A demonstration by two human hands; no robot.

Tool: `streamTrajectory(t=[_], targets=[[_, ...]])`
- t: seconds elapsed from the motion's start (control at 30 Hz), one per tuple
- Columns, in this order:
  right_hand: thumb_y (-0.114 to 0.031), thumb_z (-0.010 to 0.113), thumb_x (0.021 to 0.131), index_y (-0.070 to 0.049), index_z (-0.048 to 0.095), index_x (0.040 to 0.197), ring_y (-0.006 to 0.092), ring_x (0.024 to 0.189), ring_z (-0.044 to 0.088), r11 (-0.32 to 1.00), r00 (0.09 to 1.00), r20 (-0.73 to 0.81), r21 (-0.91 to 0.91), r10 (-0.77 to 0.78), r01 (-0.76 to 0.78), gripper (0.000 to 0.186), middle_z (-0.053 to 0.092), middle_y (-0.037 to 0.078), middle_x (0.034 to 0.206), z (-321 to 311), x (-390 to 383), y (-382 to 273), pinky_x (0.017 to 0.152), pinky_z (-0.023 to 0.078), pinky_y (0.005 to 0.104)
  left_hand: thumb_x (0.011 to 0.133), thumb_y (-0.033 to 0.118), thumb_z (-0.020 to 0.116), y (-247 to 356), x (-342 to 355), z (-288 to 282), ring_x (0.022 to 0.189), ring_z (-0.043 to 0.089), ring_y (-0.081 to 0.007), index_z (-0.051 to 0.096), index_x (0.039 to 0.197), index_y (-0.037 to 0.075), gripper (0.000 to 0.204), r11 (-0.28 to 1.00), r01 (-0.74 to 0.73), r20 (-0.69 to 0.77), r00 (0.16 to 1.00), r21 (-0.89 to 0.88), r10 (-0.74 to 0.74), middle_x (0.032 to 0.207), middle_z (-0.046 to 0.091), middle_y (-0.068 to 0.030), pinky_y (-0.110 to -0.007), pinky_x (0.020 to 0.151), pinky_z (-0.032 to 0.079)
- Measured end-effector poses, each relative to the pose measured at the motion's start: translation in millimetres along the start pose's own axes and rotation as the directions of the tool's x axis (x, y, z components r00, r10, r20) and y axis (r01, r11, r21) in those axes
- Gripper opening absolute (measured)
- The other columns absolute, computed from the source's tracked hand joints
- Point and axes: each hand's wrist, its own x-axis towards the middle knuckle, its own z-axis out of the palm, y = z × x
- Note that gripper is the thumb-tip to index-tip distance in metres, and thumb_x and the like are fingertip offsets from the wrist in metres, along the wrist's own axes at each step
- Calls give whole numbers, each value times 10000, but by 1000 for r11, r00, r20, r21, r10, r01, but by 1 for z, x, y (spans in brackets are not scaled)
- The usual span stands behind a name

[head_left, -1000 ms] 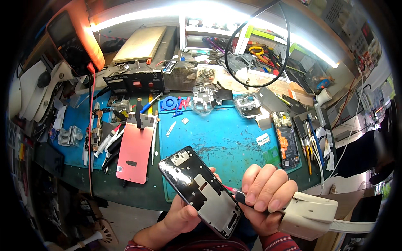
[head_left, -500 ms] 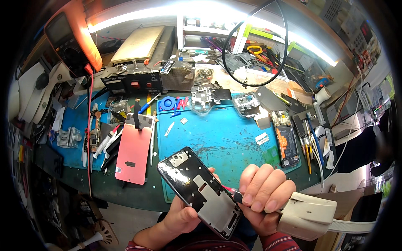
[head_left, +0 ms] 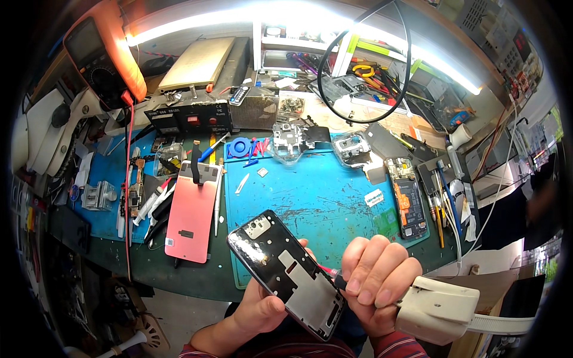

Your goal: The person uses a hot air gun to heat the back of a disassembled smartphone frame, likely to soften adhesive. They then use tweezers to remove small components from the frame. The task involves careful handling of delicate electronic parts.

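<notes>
My left hand (head_left: pixel 262 310) grips a black phone frame (head_left: pixel 262 244) by its edge, thumb at the near side. The frame is tilted, showing its silvery plate and small openings. My right hand (head_left: pixel 379 280) is curled round a slim dark tool with a red shaft (head_left: pixel 328 271), held at the frame's right edge; its tip is hidden behind the frame. A beige plastic housing (head_left: pixel 439 307) with a white ribbed hose sits against that hand. Beyond are a blue work mat (head_left: pixel 286 197), a pink screen panel (head_left: pixel 191 221) at left and an opened phone (head_left: pixel 406 197) at right.
An orange multimeter (head_left: pixel 101 59) stands upper left, beside microscope parts. A black instrument box (head_left: pixel 188 118), clear jigs (head_left: pixel 286 140), tools and loose parts crowd the bench's back and sides. A black cable loop (head_left: pixel 322 65) hangs above. Someone in dark clothing (head_left: pixel 507 215) is at the right edge.
The view has shifted very slightly against the bench. The phone frame and both hands have moved a little, with the grips unchanged.
</notes>
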Motion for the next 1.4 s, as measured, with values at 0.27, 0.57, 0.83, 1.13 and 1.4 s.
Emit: streamTrajectory(t=[0.27, 0.57, 0.83, 1.13, 1.4], targets=[[-148, 736, 895, -70, 607, 910, 192, 772, 604, 1000, 1000, -21, 0, 0, 0, 151, 624, 62, 850, 1, -1, -1, 680, 482, 342, 716, 530, 839, -1, 1, 1, 1232, 514, -245, 295, 1471, 38, 1053, 1000, -4, -4, 1000, -18, 4, 1336, 485, -123, -415, 1028, 441], [-140, 737, 892, -66, 609, 906, 188, 755, 601, 1000, 1000, -10, -6, 28, -28, 149, 622, 62, 834, 0, -1, -4, 669, 483, 344, 749, 384, 862, -4, 1, -4, 1270, 481, -236, 224, 1513, 29, 1057, 989, -9, 63, 998, -149, 19, 1344, 459, -117, -410, 1056, 406], [-121, 736, 887, -61, 610, 905, 189, 746, 597, 999, 999, -12, 3, 33, -33, 140, 616, 62, 826, 0, -2, -5, 668, 477, 346, 748, 395, 861, -4, 1, -3, 1270, 487, -246, 223, 1510, 29, 1059, 990, -13, 53, 998, -143, 21, 1338, 465, -122, -415, 1049, 419], [-193, 757, 859, -89, 587, 856, 167, 718, 579, 996, 996, -43, -18, 82, -83, 198, 592, 35, 789, 1, -2, -8, 640, 453, 327, 749, 414, 855, -4, 1, -2, 1259, 491, -239, 225, 1505, 25, 1058, 993, -26, 39, 999, -119, 31, 1334, 468, -125, -411, 1039, 423], [-348, 803, 812, -149, 555, 775, 128, 677, 552, 982, 979, -117, -71, 168, -177, 320, 559, -17, 720, 9, 1, -16, 614, 416, 290, 741, 427, 859, -4, 0, 0, 1254, 490, -230, 229, 1500, 24, 1066, 994, -27, 18, 999, -111, 29, 1329, 471, -118, -403, 1037, 421]])
